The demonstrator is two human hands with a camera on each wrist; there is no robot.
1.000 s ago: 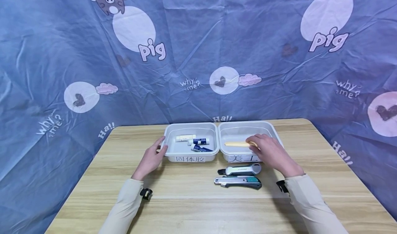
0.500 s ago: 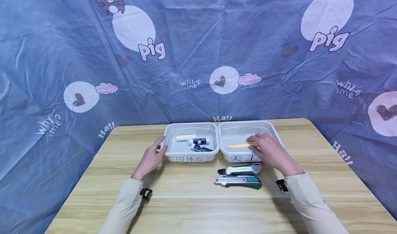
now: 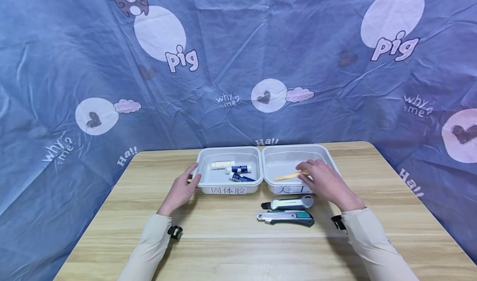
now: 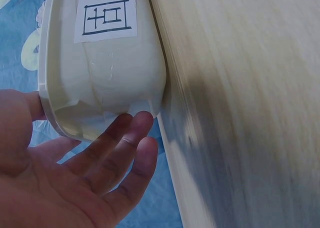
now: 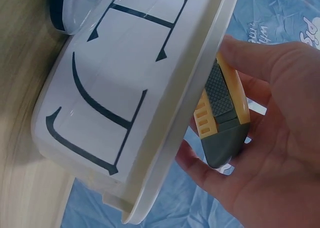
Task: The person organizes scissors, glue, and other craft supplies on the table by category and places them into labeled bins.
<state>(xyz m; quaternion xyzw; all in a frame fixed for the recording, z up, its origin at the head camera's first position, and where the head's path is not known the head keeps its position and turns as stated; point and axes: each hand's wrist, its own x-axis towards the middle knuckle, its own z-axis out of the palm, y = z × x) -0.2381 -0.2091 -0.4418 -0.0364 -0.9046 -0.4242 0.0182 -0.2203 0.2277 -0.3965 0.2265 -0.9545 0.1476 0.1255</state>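
Note:
My right hand (image 3: 325, 182) holds a yellow utility knife (image 3: 288, 176) over the right white bin (image 3: 298, 148), near its front right corner. In the right wrist view the utility knife (image 5: 227, 110) shows a dark grey end and a ridged grip, partly behind the bin's rim. The left white bin (image 3: 229, 149) holds several glue sticks (image 3: 238, 169), one white and the others blue. At that bin's left side, my left hand (image 3: 182, 190) touches the rim and outer wall with relaxed fingers (image 4: 145, 153). Its thumb tip is hidden behind the rim.
Two grey and black utility knives, one silver-sided (image 3: 288, 203) and one with a green slider (image 3: 286, 217), lie on the wooden table (image 3: 238, 252) before the right bin. Both bins carry paper labels (image 3: 228, 190) in front. A blue printed cloth (image 3: 223, 45) hangs behind.
The yellow utility knife's left end has swung toward the front of the right bin, so it lies more slanted. My left hand stays at the left bin.

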